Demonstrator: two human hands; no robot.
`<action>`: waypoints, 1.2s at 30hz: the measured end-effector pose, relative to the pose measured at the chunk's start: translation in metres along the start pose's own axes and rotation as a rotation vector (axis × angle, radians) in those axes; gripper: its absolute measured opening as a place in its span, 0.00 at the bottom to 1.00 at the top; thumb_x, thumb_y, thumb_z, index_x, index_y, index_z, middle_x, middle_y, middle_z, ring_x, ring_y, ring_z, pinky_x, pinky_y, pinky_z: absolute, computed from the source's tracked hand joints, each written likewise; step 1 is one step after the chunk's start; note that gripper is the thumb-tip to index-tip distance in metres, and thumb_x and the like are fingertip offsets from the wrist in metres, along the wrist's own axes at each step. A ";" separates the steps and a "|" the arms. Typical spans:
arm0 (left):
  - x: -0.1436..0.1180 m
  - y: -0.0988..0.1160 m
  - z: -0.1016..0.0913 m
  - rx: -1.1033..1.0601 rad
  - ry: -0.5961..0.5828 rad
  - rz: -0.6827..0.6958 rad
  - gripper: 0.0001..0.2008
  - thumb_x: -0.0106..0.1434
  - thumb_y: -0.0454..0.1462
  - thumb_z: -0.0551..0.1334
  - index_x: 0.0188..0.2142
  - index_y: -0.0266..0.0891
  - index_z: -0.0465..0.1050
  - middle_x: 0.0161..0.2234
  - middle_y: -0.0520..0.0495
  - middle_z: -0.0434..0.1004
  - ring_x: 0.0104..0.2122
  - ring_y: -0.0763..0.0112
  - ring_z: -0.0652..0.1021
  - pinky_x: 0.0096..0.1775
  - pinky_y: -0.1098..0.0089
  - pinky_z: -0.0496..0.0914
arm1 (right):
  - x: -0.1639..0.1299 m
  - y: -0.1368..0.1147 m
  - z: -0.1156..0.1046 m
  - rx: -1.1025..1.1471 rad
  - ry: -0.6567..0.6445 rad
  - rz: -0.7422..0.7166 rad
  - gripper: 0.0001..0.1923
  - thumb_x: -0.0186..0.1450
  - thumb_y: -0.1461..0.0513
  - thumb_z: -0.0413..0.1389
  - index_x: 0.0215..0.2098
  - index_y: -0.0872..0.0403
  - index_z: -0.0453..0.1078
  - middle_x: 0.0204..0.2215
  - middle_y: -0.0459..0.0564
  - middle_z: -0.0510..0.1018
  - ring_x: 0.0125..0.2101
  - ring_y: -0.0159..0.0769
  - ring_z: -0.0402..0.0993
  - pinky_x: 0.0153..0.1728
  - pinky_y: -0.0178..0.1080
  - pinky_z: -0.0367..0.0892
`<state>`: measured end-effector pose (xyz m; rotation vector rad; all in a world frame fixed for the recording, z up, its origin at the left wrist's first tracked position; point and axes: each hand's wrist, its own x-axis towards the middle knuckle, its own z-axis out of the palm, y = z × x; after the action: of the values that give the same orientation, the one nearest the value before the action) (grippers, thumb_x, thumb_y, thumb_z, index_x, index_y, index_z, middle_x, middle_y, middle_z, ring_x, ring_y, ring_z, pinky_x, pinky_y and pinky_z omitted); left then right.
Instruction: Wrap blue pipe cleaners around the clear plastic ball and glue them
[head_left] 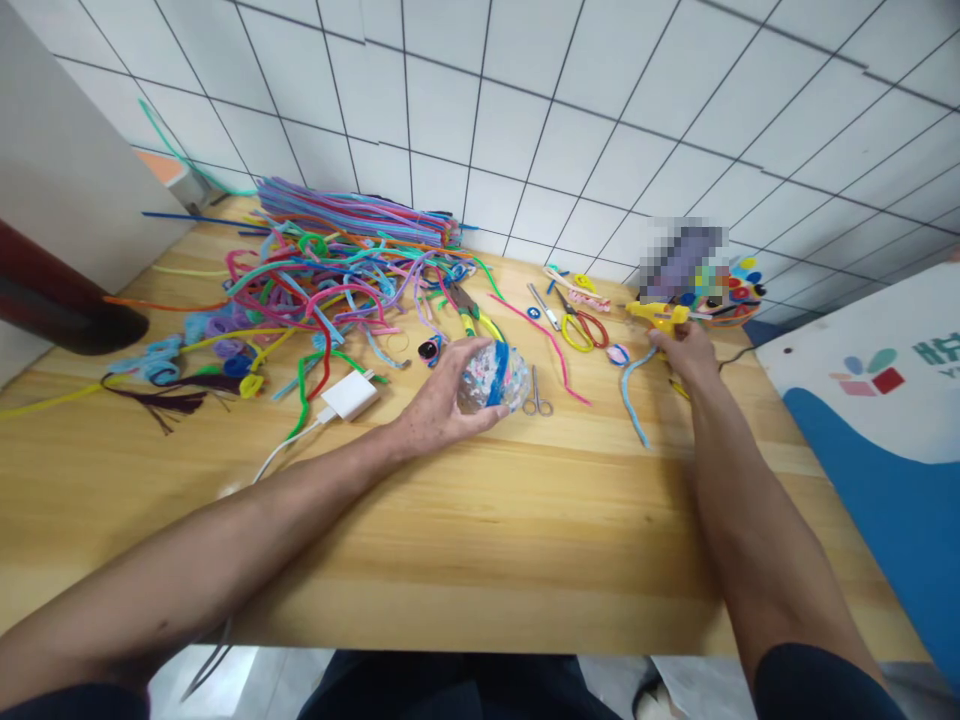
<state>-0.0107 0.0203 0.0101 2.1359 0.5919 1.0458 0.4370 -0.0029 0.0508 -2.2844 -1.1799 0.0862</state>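
while the left hand point(439, 405) cups over a clear plastic bag point(496, 376) of small colourful bits at the centre of the frame, fingers curled round its near side, the bag rests on the wooden counter point(480, 540) — the grip looks meant to steady it there, not lift it. the right hand point(686, 350), right of centre, is closed round the handle of a yellow glue gun point(660, 317), whose cord trails off toward the right edge; the gun lies low against the counter, so the hand seems to be picking it up or parking it, i cannot tell which. a light blue pipe cleaner point(634, 390) lies just below that hand, touching or nearly so. small silver scissors point(537, 395) sit just right of the bag, yellow-and-red scissors point(583, 325) further up, and a white charger point(349, 395) to the left of the bag. a tangled heap of pipe cleaners point(330, 280) fills the upper left. a pixelated patch hides whatever stands behind the gun, and the bag's contents are too small to make out.
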 end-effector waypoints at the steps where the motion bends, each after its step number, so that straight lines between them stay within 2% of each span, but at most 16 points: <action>1: 0.000 0.000 0.000 -0.002 0.001 -0.004 0.42 0.65 0.49 0.72 0.71 0.46 0.56 0.66 0.35 0.66 0.66 0.46 0.71 0.69 0.42 0.68 | -0.003 0.000 -0.004 -0.010 0.014 0.041 0.15 0.68 0.58 0.62 0.49 0.59 0.73 0.47 0.67 0.82 0.41 0.41 0.76 0.42 0.42 0.66; 5: 0.001 0.001 0.000 0.003 0.000 -0.005 0.41 0.65 0.49 0.72 0.71 0.45 0.56 0.66 0.35 0.67 0.67 0.46 0.71 0.69 0.42 0.68 | -0.023 -0.004 -0.020 -0.078 0.066 0.128 0.18 0.65 0.58 0.65 0.50 0.59 0.74 0.51 0.68 0.81 0.45 0.45 0.77 0.47 0.45 0.67; 9: 0.001 0.003 -0.001 0.012 -0.003 0.008 0.40 0.66 0.49 0.71 0.70 0.43 0.57 0.66 0.34 0.67 0.67 0.47 0.71 0.69 0.44 0.68 | -0.050 -0.015 -0.029 -0.134 0.049 0.095 0.11 0.68 0.56 0.61 0.44 0.54 0.76 0.45 0.60 0.84 0.45 0.46 0.78 0.48 0.45 0.67; 11: 0.001 0.003 -0.001 0.017 -0.004 0.000 0.40 0.65 0.49 0.71 0.70 0.43 0.57 0.66 0.34 0.67 0.67 0.47 0.71 0.69 0.44 0.68 | -0.064 -0.023 -0.028 -0.162 -0.010 0.062 0.10 0.68 0.54 0.60 0.39 0.51 0.78 0.40 0.56 0.85 0.42 0.46 0.78 0.45 0.44 0.67; 15: 0.001 0.003 -0.001 0.030 0.002 0.003 0.41 0.65 0.49 0.71 0.70 0.44 0.57 0.67 0.34 0.67 0.67 0.46 0.71 0.69 0.43 0.68 | -0.093 -0.040 -0.023 -0.263 -0.232 -0.059 0.11 0.66 0.52 0.59 0.34 0.50 0.79 0.34 0.52 0.85 0.38 0.45 0.79 0.39 0.42 0.66; 18: 0.000 0.003 -0.001 0.027 0.007 0.031 0.41 0.66 0.49 0.71 0.71 0.43 0.56 0.67 0.33 0.67 0.68 0.45 0.71 0.69 0.43 0.67 | -0.106 -0.046 -0.022 -0.321 -0.270 -0.129 0.13 0.66 0.51 0.58 0.35 0.49 0.79 0.34 0.51 0.85 0.36 0.44 0.79 0.35 0.41 0.65; 23: 0.000 -0.001 0.001 0.027 -0.006 0.053 0.44 0.66 0.49 0.71 0.74 0.44 0.52 0.69 0.32 0.64 0.69 0.44 0.69 0.70 0.41 0.66 | -0.107 -0.038 -0.029 -0.523 -0.395 -0.033 0.17 0.65 0.47 0.60 0.30 0.49 0.78 0.32 0.54 0.85 0.33 0.46 0.78 0.30 0.41 0.60; 26: 0.001 -0.002 0.002 0.028 -0.015 0.062 0.44 0.65 0.49 0.71 0.73 0.44 0.53 0.69 0.32 0.64 0.70 0.43 0.68 0.70 0.39 0.65 | -0.104 -0.032 -0.032 -0.445 -0.471 -0.029 0.13 0.62 0.51 0.63 0.25 0.49 0.75 0.27 0.52 0.82 0.30 0.43 0.76 0.29 0.40 0.60; 30: 0.002 -0.002 0.003 0.020 -0.004 0.052 0.43 0.65 0.49 0.72 0.72 0.44 0.54 0.68 0.32 0.65 0.69 0.44 0.69 0.70 0.39 0.65 | -0.104 -0.032 -0.034 -0.325 -0.519 -0.058 0.10 0.61 0.58 0.61 0.22 0.50 0.72 0.24 0.50 0.80 0.28 0.37 0.73 0.28 0.37 0.62; 33: 0.002 -0.002 0.003 0.008 0.000 0.052 0.43 0.65 0.49 0.71 0.72 0.42 0.55 0.68 0.31 0.65 0.69 0.44 0.68 0.70 0.39 0.65 | -0.112 -0.036 -0.042 -0.191 -0.581 -0.045 0.11 0.63 0.56 0.56 0.25 0.50 0.71 0.19 0.46 0.74 0.22 0.33 0.68 0.24 0.36 0.62; 36: 0.002 -0.002 0.003 0.016 -0.002 0.067 0.42 0.65 0.49 0.71 0.72 0.41 0.55 0.68 0.30 0.65 0.69 0.44 0.68 0.70 0.40 0.64 | -0.125 -0.042 -0.056 0.137 -0.635 0.054 0.13 0.61 0.51 0.60 0.27 0.51 0.71 0.17 0.42 0.70 0.17 0.30 0.62 0.19 0.34 0.56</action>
<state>-0.0074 0.0219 0.0080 2.1837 0.5319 1.0785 0.3465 -0.1046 0.0950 -2.2269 -1.3519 0.9388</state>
